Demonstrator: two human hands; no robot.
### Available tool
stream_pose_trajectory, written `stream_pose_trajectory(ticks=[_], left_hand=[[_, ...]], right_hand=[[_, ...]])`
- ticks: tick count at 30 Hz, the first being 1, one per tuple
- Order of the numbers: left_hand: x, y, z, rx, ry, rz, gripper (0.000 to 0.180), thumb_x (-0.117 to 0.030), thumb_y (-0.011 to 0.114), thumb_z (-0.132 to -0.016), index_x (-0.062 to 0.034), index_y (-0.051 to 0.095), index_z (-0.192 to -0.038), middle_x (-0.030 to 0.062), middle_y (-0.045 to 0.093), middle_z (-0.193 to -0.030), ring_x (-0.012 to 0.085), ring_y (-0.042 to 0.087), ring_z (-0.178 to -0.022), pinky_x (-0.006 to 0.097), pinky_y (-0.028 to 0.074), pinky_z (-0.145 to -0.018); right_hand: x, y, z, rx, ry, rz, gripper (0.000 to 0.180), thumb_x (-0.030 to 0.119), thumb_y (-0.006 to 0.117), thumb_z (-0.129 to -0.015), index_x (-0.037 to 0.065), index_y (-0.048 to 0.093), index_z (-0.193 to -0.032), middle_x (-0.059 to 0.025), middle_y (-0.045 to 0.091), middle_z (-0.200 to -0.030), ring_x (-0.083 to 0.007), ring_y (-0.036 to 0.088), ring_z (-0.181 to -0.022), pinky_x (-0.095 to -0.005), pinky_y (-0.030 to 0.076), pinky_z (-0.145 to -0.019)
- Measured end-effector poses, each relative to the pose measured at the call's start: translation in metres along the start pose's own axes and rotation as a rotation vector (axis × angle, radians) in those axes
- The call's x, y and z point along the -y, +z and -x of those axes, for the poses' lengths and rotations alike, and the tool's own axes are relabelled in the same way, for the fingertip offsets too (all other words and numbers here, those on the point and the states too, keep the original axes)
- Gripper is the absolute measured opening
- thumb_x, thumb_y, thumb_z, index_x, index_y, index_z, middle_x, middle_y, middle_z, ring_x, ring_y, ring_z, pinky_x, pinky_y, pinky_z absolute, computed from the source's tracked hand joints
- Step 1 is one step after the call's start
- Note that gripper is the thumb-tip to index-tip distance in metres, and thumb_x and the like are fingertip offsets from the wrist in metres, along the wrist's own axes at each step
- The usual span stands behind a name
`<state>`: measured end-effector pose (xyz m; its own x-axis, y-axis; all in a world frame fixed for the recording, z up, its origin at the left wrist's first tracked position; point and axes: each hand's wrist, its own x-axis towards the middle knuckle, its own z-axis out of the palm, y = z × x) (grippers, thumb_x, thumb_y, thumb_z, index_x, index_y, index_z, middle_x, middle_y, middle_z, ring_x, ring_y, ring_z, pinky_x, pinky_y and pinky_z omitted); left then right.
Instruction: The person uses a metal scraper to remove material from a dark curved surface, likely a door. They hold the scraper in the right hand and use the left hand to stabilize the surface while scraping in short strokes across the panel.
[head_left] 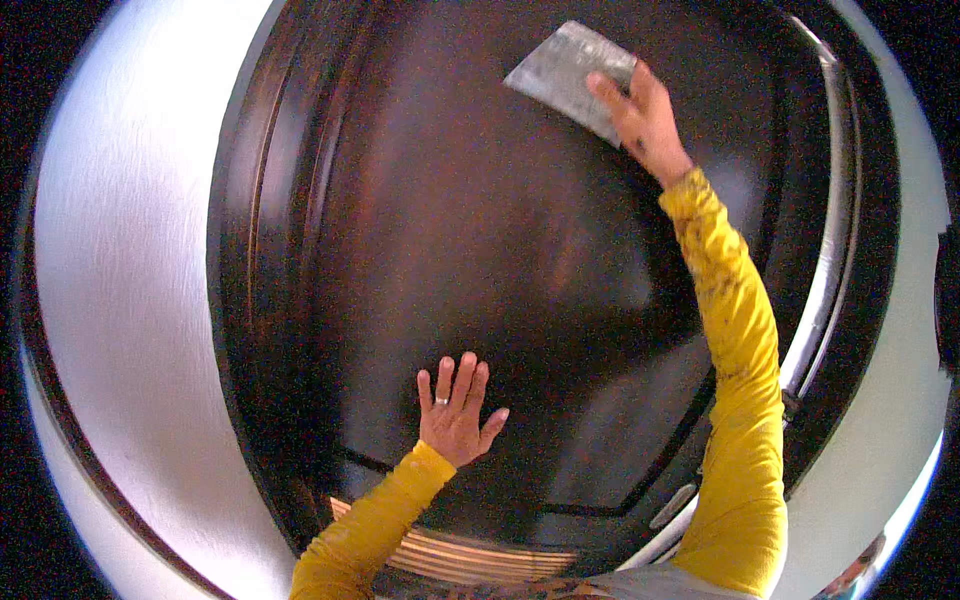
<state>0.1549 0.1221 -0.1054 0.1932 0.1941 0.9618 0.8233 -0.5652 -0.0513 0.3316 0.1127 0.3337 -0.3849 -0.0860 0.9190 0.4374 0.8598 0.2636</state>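
A dark brown glossy wooden door panel point(500, 230) fills the middle of the view. My right hand point(640, 115), arm raised in a yellow sleeve, presses a grey rectangular sheet of sandpaper point(565, 70) flat against the upper part of the panel. My left hand point(456, 410) lies flat on the lower part of the panel, fingers spread, a ring on one finger, holding nothing.
A dark door frame point(235, 250) borders the panel on the left, with a white wall point(120, 280) beyond it. On the right a pale door edge point(830, 270) and a white wall run down. A light striped wooden strip point(470, 555) shows below.
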Motion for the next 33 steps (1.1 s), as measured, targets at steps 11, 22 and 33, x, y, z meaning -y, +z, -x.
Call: stream_pose_trajectory(ticks=[11,22,33], left_hand=[[-0.011,0.017,0.068,0.066,-0.034,0.011,0.08,-0.055,0.051,-0.095,-0.0018,0.032,-0.151,0.0175,0.019,-0.163,0.0404,0.008,-0.151,0.062,0.003,-0.118],[0.013,0.027,0.089,-0.011,0.063,-0.048,0.079,-0.059,0.051,-0.093,-0.003,0.039,-0.148,0.0183,0.028,-0.159,0.0414,0.011,-0.151,0.061,0.007,-0.119],[0.014,-0.008,0.056,-0.166,0.167,-0.008,0.059,-0.042,0.053,-0.094,0.0008,0.051,-0.135,0.0211,0.044,-0.149,0.0425,0.032,-0.141,0.061,0.017,-0.115]], right_hand=[[0.055,0.043,0.118,0.179,0.094,0.209,0.035,0.032,0.065,-0.095,0.0,0.057,-0.106,-0.0166,0.059,-0.061,-0.0323,0.063,-0.053,-0.0395,0.047,-0.048],[0.086,0.042,0.123,0.305,0.157,0.341,0.03,0.028,0.066,-0.096,0.002,0.059,-0.111,-0.0187,0.069,-0.082,-0.022,0.071,-0.074,-0.0358,0.055,-0.065],[0.09,-0.037,0.201,0.177,0.215,0.306,0.029,0.036,0.062,-0.096,0.008,0.055,-0.101,-0.0172,0.06,-0.064,-0.0403,0.064,-0.06,-0.0488,0.052,-0.055]])
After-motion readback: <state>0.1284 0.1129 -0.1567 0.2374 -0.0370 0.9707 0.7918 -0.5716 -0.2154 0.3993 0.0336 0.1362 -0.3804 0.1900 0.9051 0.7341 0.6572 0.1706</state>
